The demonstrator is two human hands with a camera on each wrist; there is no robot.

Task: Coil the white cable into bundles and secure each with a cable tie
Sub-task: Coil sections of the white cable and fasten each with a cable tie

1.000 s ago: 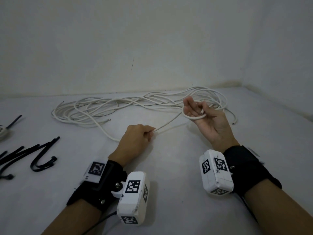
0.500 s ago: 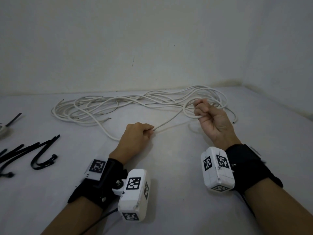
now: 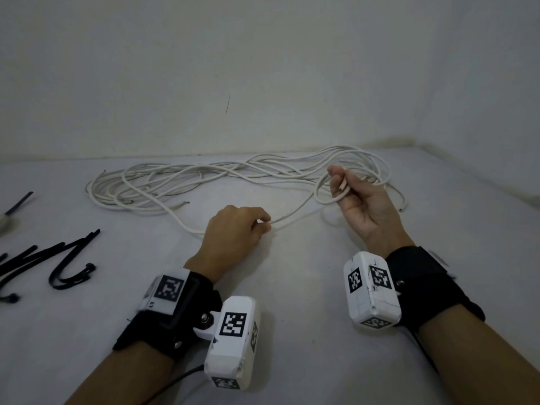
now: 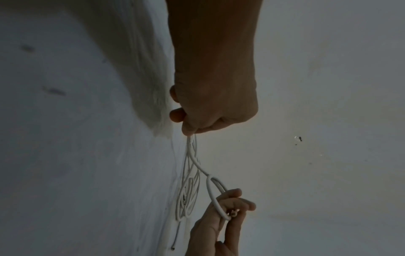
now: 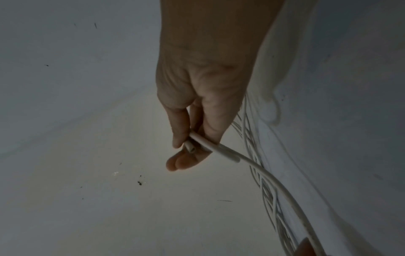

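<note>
Pinching a strand of the white cable [image 3: 292,213] between thumb and forefinger, the left hand [image 3: 233,232] is seen knuckles-up, low over the white surface [image 3: 306,287], other fingers curled under. From that pinch the strand runs up & to the right, into a small loop [image 3: 324,194] held by the right hand [image 3: 368,211]. The right hand is raised, palm toward the head cam, fingers bent around the loop; the cut cable end [image 5: 189,148] is pinched betw. thumb and fingers, as shown in the right wrist view. In the left wrist view the loop [image 4: 213,195] is seen draped over the right hand's fingers [image 4: 234,202], w/ the strand leading back to the left fingertips.

Most of the cable lies loose beyond both hands, spread in long tangled loops [image 3: 181,182] from far left of the left hand to behind the right hand, close to the wall [image 3: 263,68]. One loose end [image 3: 185,202] is seen just beyond the left hand, another [image 3: 401,210] right of the right hand.

Black cable ties [image 3: 58,258] are laid out well left of the left hand, apart from the cable. A small pale object w/ a dark tail [image 3: 11,211] sits at the far left edge; what it is can't be told.
</note>
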